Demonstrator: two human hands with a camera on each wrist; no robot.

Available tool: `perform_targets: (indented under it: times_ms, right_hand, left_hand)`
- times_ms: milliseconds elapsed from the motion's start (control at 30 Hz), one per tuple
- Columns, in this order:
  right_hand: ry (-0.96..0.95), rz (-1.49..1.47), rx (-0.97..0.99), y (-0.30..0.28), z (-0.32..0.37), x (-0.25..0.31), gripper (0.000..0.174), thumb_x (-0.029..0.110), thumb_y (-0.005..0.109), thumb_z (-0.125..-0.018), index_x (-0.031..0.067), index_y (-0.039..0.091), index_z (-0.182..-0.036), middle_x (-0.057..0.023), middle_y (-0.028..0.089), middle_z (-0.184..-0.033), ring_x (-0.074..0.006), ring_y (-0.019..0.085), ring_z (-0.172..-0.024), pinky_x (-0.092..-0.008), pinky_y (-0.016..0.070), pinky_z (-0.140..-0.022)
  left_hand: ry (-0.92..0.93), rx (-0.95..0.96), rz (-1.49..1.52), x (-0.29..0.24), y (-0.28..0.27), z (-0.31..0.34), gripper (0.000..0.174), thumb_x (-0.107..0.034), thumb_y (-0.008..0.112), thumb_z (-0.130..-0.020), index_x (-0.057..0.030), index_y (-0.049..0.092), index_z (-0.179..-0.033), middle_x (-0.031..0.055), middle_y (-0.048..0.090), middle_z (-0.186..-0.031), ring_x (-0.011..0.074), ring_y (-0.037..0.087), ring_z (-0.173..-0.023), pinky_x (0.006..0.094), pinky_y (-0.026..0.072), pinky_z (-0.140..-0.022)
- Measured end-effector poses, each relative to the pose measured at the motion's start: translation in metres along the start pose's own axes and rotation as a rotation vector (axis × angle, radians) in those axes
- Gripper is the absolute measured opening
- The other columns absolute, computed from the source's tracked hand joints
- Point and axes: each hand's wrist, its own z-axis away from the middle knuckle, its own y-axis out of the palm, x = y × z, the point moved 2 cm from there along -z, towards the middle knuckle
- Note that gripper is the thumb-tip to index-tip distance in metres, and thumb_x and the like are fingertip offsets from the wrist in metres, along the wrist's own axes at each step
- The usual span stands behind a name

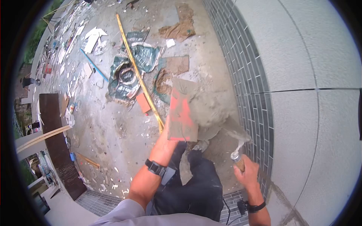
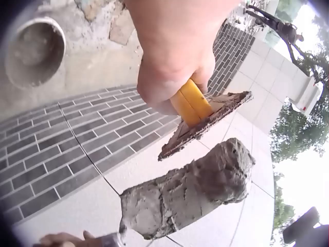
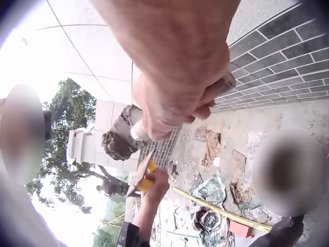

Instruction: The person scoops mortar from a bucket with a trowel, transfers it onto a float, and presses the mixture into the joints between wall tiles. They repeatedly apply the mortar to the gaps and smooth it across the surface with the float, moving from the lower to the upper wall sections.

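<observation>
Pale grey shirt (image 1: 126, 209), short sleeves. Dark trousers (image 1: 188, 194), pale smudges. Black strap (image 1: 152, 166), small dark device (image 1: 241, 206) on each wrist.

No text, brand, number or sign can be read; the pale markings on the crumpled green sacks (image 1: 150, 57), upper left of the head view, are too blurred to make out.

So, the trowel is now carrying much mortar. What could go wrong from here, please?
The mortar is heaped thickest at the trowel's far end, away from the right hand, so a tilt may drop it. The float, gripped in the left hand, is close to this heap and might knock some off. A pole lies among scraps on the floor; a step there could perhaps trip the person.
</observation>
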Motion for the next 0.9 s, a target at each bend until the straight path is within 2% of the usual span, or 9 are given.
perform_targets:
  times_ms: [33, 200, 333, 400, 500, 633, 733, 800, 900]
  right_hand:
    - [-0.133, 0.043, -0.133, -0.002, 0.002, 0.009, 0.044, 0.013, 0.073, -0.069, 0.0021, 0.059, -0.110, -0.0161, 0.064, -0.084, -0.0332, 0.065, -0.067, -0.0393, 0.0512, -0.060]
    - [-0.232, 0.087, -0.362, 0.046, 0.012, 0.005, 0.043, 0.005, 0.074, -0.066, 0.0010, 0.058, -0.106, -0.0169, 0.058, -0.089, -0.0352, 0.059, -0.070, -0.0446, 0.0470, -0.059]
    - [-0.125, 0.041, -0.244, 0.097, 0.001, 0.010, 0.038, 0.003, 0.073, -0.067, 0.0007, 0.060, -0.104, -0.0172, 0.059, -0.091, -0.0358, 0.060, -0.074, -0.0441, 0.0486, -0.062]
    - [-0.109, -0.026, -0.137, 0.120, -0.001, 0.017, 0.034, 0.001, 0.071, -0.068, 0.0002, 0.062, -0.102, -0.0172, 0.060, -0.093, -0.0364, 0.060, -0.079, -0.0436, 0.0501, -0.067]
    - [-0.021, -0.137, -0.083, 0.138, -0.008, 0.041, 0.032, 0.000, 0.068, -0.070, 0.0003, 0.063, -0.102, -0.0165, 0.061, -0.096, -0.0374, 0.060, -0.085, -0.0437, 0.0508, -0.072]
    - [0.057, -0.104, -0.024, 0.152, -0.013, 0.055, 0.030, 0.000, 0.066, -0.073, 0.0003, 0.063, -0.103, -0.0166, 0.062, -0.097, -0.0382, 0.060, -0.089, -0.0441, 0.0503, -0.074]
    - [0.030, -0.021, -0.091, 0.162, 0.000, 0.057, 0.030, 0.000, 0.065, -0.075, 0.0002, 0.063, -0.105, -0.0184, 0.062, -0.098, -0.0396, 0.059, -0.091, -0.0463, 0.0490, -0.075]
    - [0.137, 0.032, -0.214, 0.150, 0.005, 0.071, 0.032, 0.001, 0.064, -0.075, -0.0005, 0.062, -0.106, -0.0204, 0.061, -0.097, -0.0410, 0.058, -0.088, -0.0482, 0.0478, -0.074]
    - [0.203, -0.053, -0.257, 0.134, 0.008, 0.108, 0.032, 0.001, 0.063, -0.075, -0.0022, 0.059, -0.107, -0.0218, 0.060, -0.096, -0.0417, 0.059, -0.086, -0.0477, 0.0472, -0.074]
  left_hand:
    - [-0.032, 0.073, 0.037, 0.008, 0.023, 0.004, 0.057, -0.055, 0.048, -0.097, -0.0105, 0.053, -0.133, 0.0064, 0.063, -0.120, 0.0213, 0.062, -0.105, 0.0385, 0.0529, -0.089]
    - [-0.180, 0.343, 0.228, 0.027, 0.096, 0.039, 0.066, -0.063, 0.046, -0.095, -0.0141, 0.049, -0.140, 0.0039, 0.060, -0.126, 0.0194, 0.060, -0.110, 0.0374, 0.0509, -0.093]
    - [-0.157, 0.399, 0.297, 0.017, 0.094, 0.049, 0.061, -0.054, 0.043, -0.100, -0.0144, 0.040, -0.146, 0.0032, 0.054, -0.135, 0.0178, 0.054, -0.120, 0.0356, 0.0473, -0.099]
    - [-0.023, 0.449, 0.251, 0.015, 0.077, 0.053, 0.056, -0.044, 0.040, -0.104, -0.0136, 0.032, -0.150, 0.0017, 0.047, -0.142, 0.0163, 0.049, -0.126, 0.0333, 0.0435, -0.105]
    - [-0.045, 0.432, 0.299, 0.004, 0.060, 0.057, 0.055, -0.044, 0.041, -0.104, -0.0133, 0.034, -0.149, 0.0021, 0.048, -0.141, 0.0157, 0.050, -0.125, 0.0331, 0.0445, -0.103]
    - [-0.076, 0.467, 0.343, -0.033, 0.058, 0.057, 0.054, -0.045, 0.042, -0.103, -0.0127, 0.038, -0.146, 0.0027, 0.050, -0.137, 0.0146, 0.052, -0.123, 0.0327, 0.0463, -0.101]
    - [-0.074, 0.497, 0.330, -0.080, 0.057, 0.060, 0.053, -0.046, 0.043, -0.103, -0.0122, 0.040, -0.144, 0.0033, 0.052, -0.135, 0.0137, 0.053, -0.121, 0.0324, 0.0477, -0.099]
    - [-0.077, 0.516, 0.311, -0.113, 0.056, 0.061, 0.052, -0.046, 0.044, -0.102, -0.0119, 0.042, -0.142, 0.0036, 0.053, -0.133, 0.0132, 0.054, -0.120, 0.0322, 0.0486, -0.098]
    - [-0.067, 0.528, 0.282, -0.163, 0.050, 0.066, 0.052, -0.046, 0.045, -0.102, -0.0115, 0.045, -0.140, 0.0041, 0.055, -0.131, 0.0123, 0.055, -0.118, 0.0319, 0.0499, -0.096]
